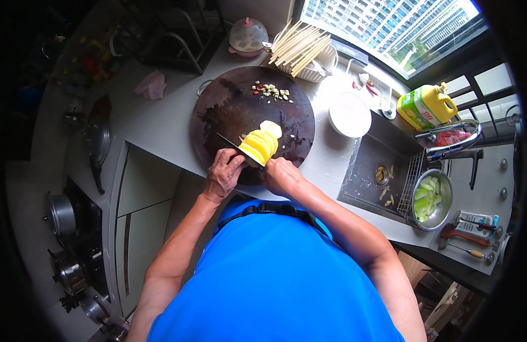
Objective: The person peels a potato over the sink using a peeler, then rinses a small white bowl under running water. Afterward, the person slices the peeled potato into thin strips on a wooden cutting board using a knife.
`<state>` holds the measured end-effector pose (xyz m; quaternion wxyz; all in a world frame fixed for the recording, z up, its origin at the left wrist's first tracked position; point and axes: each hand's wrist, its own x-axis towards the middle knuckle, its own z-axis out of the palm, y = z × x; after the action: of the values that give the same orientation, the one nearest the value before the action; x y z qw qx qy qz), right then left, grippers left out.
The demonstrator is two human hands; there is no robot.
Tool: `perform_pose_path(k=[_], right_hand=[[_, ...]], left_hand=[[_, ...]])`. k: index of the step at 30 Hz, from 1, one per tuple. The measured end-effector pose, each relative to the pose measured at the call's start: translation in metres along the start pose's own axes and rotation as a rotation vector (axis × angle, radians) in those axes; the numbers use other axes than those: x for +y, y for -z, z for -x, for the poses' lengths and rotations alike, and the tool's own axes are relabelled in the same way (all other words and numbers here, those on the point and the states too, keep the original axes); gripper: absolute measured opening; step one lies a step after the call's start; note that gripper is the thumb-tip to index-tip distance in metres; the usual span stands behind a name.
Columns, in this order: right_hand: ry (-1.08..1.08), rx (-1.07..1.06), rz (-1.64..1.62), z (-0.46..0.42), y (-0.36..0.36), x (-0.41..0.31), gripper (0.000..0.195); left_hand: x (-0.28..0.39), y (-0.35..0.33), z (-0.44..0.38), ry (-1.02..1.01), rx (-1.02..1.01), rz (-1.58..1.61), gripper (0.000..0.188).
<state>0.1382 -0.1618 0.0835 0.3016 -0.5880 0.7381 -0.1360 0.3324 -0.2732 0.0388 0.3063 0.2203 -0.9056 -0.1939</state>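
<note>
My right hand (282,174) grips the handle of a kitchen knife (227,140), its blade slanting away to the upper left. Against the blade's left side, my left hand (223,173) bends its fingers over the uncut end of a peeled yellow potato, which they mostly hide. Overlapping potato slices (259,143) fan out on the blade's right side, the farthest one paler. All of this rests on a round dark wooden chopping board (220,102). Chopped pale garlic-like pieces (272,92) and a few red chilli bits (256,92) lie toward the board's far side.
Beyond the board stand a basket (329,60) with chopsticks and a lidded pink steamer (247,38). To the right are a white bowl (350,114), the sink (366,171) with peelings, a metal bowl of green slices (429,196) and a yellow detergent jug (426,107). Pots (62,213) stand at left.
</note>
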Motion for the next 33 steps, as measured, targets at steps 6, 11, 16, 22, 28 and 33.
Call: perform_pose_path(k=[6,11,16,22,28,33], right_hand=[[0.017,-0.014,-0.012,-0.001,-0.006,0.012,0.018],[0.005,-0.026,-0.129,0.02,0.033,-0.007,0.017],[-0.008,-0.059,-0.082,0.037,0.047,-0.008,0.018],[-0.008,-0.022,-0.104,0.045,0.043,-0.003,0.019],[0.01,-0.033,-0.071,0.04,0.043,-0.005,0.016],[0.008,-0.064,-0.039,0.033,0.04,-0.008,0.021]], left_hand=[[0.003,0.001,-0.001,0.006,0.008,0.02,0.027],[0.003,0.0,0.005,0.037,-0.01,-0.01,0.026],[0.004,-0.001,0.005,0.043,0.013,-0.005,0.025],[0.004,-0.001,0.003,0.027,0.009,-0.018,0.025],[0.002,0.0,0.004,0.024,0.004,-0.027,0.026],[-0.001,0.002,0.006,0.037,-0.01,-0.038,0.025]])
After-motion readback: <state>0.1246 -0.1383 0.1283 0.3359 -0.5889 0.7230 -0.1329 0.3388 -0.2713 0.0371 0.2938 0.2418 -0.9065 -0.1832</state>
